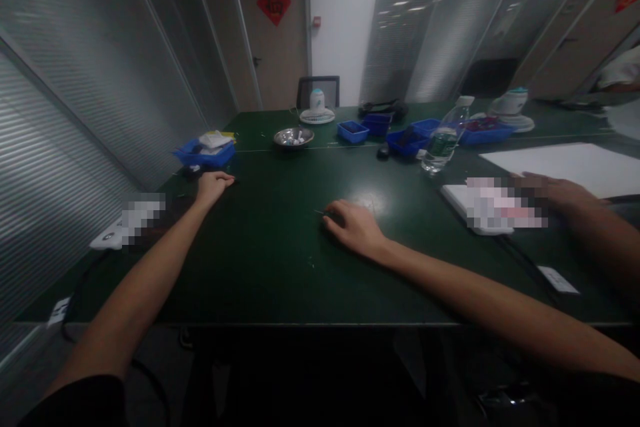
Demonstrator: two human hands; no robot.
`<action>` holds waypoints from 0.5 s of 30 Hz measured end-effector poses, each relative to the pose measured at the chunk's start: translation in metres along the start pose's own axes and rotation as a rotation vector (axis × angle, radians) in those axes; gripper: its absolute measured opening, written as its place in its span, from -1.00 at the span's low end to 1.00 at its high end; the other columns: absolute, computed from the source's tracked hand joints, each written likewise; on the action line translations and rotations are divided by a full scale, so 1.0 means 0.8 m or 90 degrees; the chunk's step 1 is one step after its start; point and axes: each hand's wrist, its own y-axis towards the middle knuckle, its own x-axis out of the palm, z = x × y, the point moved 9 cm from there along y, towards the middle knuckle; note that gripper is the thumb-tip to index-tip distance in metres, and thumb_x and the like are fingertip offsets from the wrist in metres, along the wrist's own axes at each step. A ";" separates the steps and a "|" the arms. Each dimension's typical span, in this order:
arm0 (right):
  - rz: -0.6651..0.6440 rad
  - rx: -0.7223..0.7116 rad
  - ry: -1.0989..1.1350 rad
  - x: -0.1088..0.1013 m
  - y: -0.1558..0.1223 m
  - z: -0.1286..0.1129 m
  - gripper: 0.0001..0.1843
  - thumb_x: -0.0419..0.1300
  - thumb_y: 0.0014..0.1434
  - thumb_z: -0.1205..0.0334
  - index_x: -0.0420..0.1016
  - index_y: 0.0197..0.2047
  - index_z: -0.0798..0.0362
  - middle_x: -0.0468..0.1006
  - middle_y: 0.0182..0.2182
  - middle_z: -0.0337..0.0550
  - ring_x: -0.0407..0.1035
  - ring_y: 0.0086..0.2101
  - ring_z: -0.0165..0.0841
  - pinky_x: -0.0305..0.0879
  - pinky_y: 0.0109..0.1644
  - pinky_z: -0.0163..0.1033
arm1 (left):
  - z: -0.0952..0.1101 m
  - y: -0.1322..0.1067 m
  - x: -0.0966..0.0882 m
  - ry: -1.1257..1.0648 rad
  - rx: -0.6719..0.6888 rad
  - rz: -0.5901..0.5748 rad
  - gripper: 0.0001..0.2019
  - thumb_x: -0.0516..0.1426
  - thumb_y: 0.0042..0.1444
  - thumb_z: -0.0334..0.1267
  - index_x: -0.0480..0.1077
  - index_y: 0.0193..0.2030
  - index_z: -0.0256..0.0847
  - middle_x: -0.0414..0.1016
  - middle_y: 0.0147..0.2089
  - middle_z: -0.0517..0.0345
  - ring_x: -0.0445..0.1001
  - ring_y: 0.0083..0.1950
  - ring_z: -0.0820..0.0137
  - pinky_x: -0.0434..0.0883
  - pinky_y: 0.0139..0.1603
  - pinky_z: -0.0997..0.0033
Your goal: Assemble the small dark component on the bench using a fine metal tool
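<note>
1. At far left, the long white plastic box (106, 238) has its far end masked by blurred squares, so you can't read its full shape.
2. Behind your left hand (213, 185), a blue plastic tray (209, 158) carries white and yellow items too jumbled to identify.
3. Your left fingers are pinched together on a small dark tip (237, 180), mostly covered and too small to name; it is just above the dark green desk (270, 267) or touching it; you cannot tell which.
4. The round shiny metal bowl (294, 139) farther back holds small pale pieces, indistinct.
5. Your right hand (354, 225) lies low over the desk's middle, its fingers curled closed on a thin grey sliver (319, 212); your grip hides the rest.
6. At right, a co-worker's hand (555, 192) is partly masked beside a flat white box (457, 203), itself half covered by blurred squares.
</note>
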 end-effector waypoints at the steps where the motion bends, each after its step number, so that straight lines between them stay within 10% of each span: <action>1: 0.000 0.000 0.001 -0.001 0.000 -0.001 -0.69 0.13 0.39 0.05 0.50 0.06 0.03 0.58 -0.06 -0.05 0.47 -0.19 -0.25 0.34 -0.18 -0.18 | 0.001 0.000 0.000 -0.003 -0.004 0.002 -0.77 0.30 -0.07 -0.23 0.68 -0.24 -0.17 0.70 -0.20 -0.01 0.60 -0.13 0.14 0.46 0.00 0.21; 10: -0.012 0.003 0.004 -0.002 -0.002 -0.002 -0.69 0.11 0.40 0.06 0.51 0.06 0.05 0.58 -0.06 -0.04 0.46 -0.20 -0.26 0.34 -0.20 -0.20 | -0.006 0.000 0.003 -0.046 -0.055 -0.011 -0.72 0.23 -0.04 -0.29 0.67 -0.18 -0.24 0.70 -0.14 0.00 0.61 -0.13 0.16 0.49 -0.03 0.27; 15: -0.001 -0.005 -0.012 0.001 0.000 0.000 -0.69 0.13 0.39 0.07 0.50 0.07 0.05 0.58 -0.06 -0.07 0.46 -0.21 -0.27 0.31 -0.19 -0.20 | 0.028 -0.012 0.006 0.173 0.123 -0.015 -0.69 0.15 0.16 -0.20 0.64 -0.07 -0.28 0.67 -0.03 -0.10 0.60 0.01 0.11 0.44 0.11 0.25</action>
